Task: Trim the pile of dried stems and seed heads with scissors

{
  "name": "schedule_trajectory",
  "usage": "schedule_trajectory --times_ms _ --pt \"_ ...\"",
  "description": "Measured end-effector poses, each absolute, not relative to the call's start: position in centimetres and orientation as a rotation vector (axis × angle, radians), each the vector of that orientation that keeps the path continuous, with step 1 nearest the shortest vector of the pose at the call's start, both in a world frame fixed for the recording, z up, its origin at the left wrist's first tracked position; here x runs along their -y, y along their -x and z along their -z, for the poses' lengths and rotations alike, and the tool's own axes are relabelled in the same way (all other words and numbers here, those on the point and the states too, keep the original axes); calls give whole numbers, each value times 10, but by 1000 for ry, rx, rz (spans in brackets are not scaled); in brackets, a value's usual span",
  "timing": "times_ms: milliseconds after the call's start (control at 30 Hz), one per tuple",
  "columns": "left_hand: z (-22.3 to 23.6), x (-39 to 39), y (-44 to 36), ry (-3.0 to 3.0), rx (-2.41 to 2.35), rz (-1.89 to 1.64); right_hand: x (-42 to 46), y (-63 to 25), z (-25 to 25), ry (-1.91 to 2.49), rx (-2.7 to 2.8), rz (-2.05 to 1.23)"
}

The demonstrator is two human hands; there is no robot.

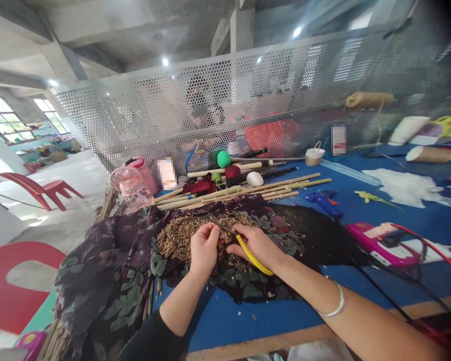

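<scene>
My left hand (204, 249) is closed in a pinch over a heap of brown dried plant bits (180, 233) that lies on a dark floral cloth (116, 271). My right hand (256, 245) is closed round yellow-handled scissors (252, 256); their dark blades point left toward my left fingers. What my left fingers pinch is too small to make out. A silver bangle (335, 304) sits on my right forearm.
Bamboo sticks (248, 190), balls of yarn (224, 159), a blue glue gun (325, 203) and a pink device with red and black cables (379, 245) lie on the blue table (229, 316). A pink bottle (132, 184) stands at the left. A perforated metal screen (218, 100) backs the table.
</scene>
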State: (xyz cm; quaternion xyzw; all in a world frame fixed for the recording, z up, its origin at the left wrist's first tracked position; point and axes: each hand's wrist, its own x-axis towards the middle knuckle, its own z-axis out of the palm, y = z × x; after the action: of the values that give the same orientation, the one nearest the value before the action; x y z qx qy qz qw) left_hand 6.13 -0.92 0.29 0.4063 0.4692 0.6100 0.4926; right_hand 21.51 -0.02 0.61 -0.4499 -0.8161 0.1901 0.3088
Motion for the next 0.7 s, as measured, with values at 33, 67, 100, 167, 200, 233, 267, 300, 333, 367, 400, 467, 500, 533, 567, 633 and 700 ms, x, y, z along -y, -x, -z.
schedule_trajectory --times_ms 33,67,100,167,200,233,267,300,333,367,400,467,500,533,567,633,700 --pt "-3 9 -60 -1013 -1160 -1471 0 -215 -5 1209 2164 -487" --pt "-2 8 -60 -1040 -1176 -1461 0 -214 -5 1224 2166 -462" --pt "-2 8 -59 -1064 -1185 -1450 0 -214 -5 1227 2166 -431" --pt "-2 9 -60 -1112 -1201 -1433 1 -212 -4 1193 2165 -377" --pt "-2 10 -60 -1139 -1211 -1430 1 -211 -4 1167 2164 -363" --pt "-2 10 -61 -1165 -1221 -1431 1 -210 -4 1145 2162 -361" --pt "-2 11 -62 -1185 -1230 -1436 1 -210 -4 1132 2159 -364" --pt "-1 12 -63 -1200 -1237 -1440 1 -209 -3 1128 2155 -373" --pt "-1 12 -64 -1210 -1240 -1442 1 -209 -3 1129 2151 -384" --pt "0 13 -64 -1213 -1238 -1444 1 -209 -2 1133 2149 -394" --pt "1 13 -64 -1214 -1237 -1445 0 -210 -2 1139 2149 -404" --pt "2 13 -64 -1218 -1237 -1451 0 -210 0 1150 2155 -421" --pt "3 13 -64 -1219 -1238 -1454 -1 -211 0 1157 2158 -426" --pt "3 13 -63 -1219 -1238 -1455 -1 -211 0 1164 2159 -430" --pt "4 13 -63 -1217 -1237 -1455 -1 -211 0 1168 2161 -436" --pt "5 12 -63 -1203 -1232 -1450 0 -211 -1 1174 2161 -454" --pt "6 12 -63 -1178 -1232 -1448 1 -211 -3 1183 2154 -473"
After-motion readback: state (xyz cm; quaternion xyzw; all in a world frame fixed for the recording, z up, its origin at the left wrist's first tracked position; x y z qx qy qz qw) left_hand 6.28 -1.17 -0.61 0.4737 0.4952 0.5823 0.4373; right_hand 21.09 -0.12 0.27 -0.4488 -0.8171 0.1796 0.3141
